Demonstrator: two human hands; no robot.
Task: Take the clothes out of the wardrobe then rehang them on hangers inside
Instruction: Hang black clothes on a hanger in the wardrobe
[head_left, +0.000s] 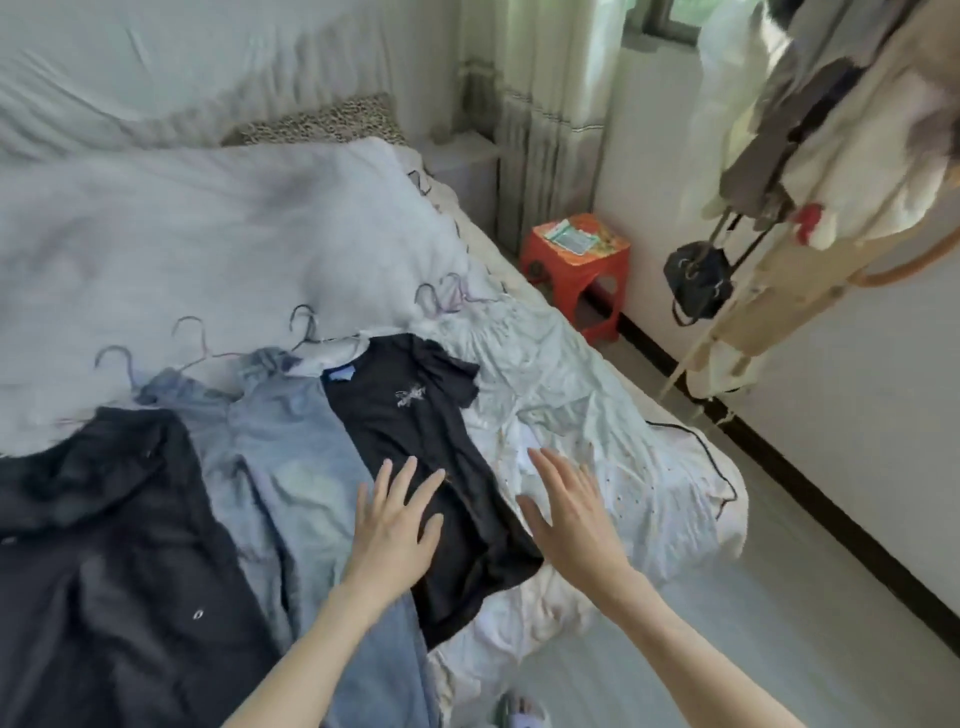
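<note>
Several garments lie side by side on the bed. A black T-shirt (415, 431) with a small white print lies in the middle. My left hand (397, 525) hovers with straight spread fingers over its lower part. My right hand (566, 506) is spread flat just right of it, above a white garment (597, 457). Left of the T-shirt lie a light blue denim piece (291, 452) and a dark garment (104, 545). Several wire hangers (306, 327) stick out above the clothes' collars.
A pale duvet (208, 234) covers the far bed. A red plastic stool (576, 270) stands by the wall. A coat rack (779, 234) with clothes and a black bag (698, 280) hangs at the right. A black cable (722, 462) runs across the bed corner.
</note>
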